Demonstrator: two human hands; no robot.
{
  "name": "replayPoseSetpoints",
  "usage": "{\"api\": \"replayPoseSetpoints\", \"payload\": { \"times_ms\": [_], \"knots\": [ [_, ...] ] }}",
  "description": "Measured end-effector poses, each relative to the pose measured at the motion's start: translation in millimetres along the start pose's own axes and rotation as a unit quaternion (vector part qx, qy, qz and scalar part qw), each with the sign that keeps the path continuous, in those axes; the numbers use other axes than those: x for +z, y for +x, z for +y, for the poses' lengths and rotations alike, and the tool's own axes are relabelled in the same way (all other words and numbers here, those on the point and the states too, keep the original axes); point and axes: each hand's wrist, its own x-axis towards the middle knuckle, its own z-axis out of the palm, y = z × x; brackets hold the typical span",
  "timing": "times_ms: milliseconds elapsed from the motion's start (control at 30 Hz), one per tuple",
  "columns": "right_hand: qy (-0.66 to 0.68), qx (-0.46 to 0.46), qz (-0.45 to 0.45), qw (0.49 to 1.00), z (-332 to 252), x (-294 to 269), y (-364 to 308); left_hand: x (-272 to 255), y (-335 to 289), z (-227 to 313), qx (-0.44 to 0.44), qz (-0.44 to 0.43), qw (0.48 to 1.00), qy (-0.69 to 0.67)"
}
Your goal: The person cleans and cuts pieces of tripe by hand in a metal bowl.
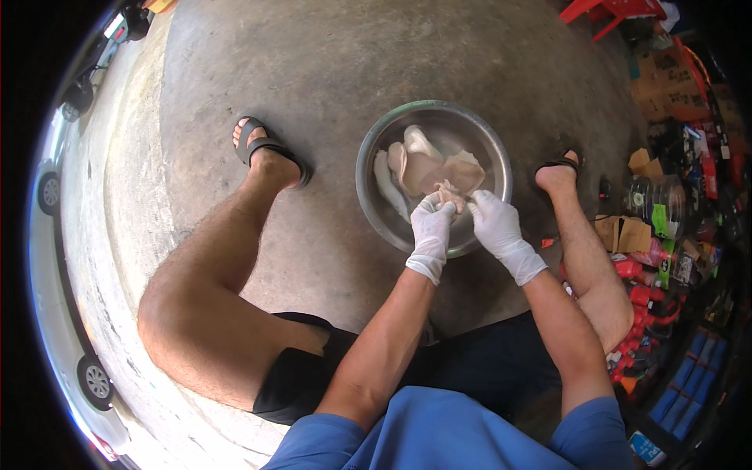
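Observation:
A round steel bowl [376, 141] sits on the concrete floor between my feet. Several pale, pinkish pieces of raw meat [427, 164] lie in it. Both hands wear white gloves and meet over the bowl's near side. My left hand [432, 227] and my right hand [495, 225] each grip the same small crumpled piece of meat [452, 193], holding it just above the rest.
I am squatting; my left sandalled foot [266, 153] and right sandalled foot [558, 174] flank the bowl. Boxes, bottles and red and blue packages [666, 235] crowd the right side. Parked cars [70, 329] line the far left beyond the concrete.

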Motion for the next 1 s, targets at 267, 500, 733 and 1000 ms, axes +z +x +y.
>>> {"api": "replayPoseSetpoints", "payload": {
  "times_ms": [267, 500, 733, 1000],
  "knots": [
    [0.012, 0.045, 0.018, 0.999, 8, 0, 3, 1, -3, -4, 0.049, -0.014, 0.991, 0.123],
    [-0.027, 0.007, -0.038, 0.999, 16, 2, 1, 9, -7, 2, -0.012, -0.084, 0.996, 0.012],
    [-0.014, 0.004, -0.046, 0.999, 13, 7, 0, -2, 1, 0, -0.047, -0.087, 0.992, 0.083],
    [0.341, 0.29, -0.103, 0.888, 33, 14, 14, 9, -6, -3, 0.02, -0.107, 0.99, 0.086]
  ]
}}
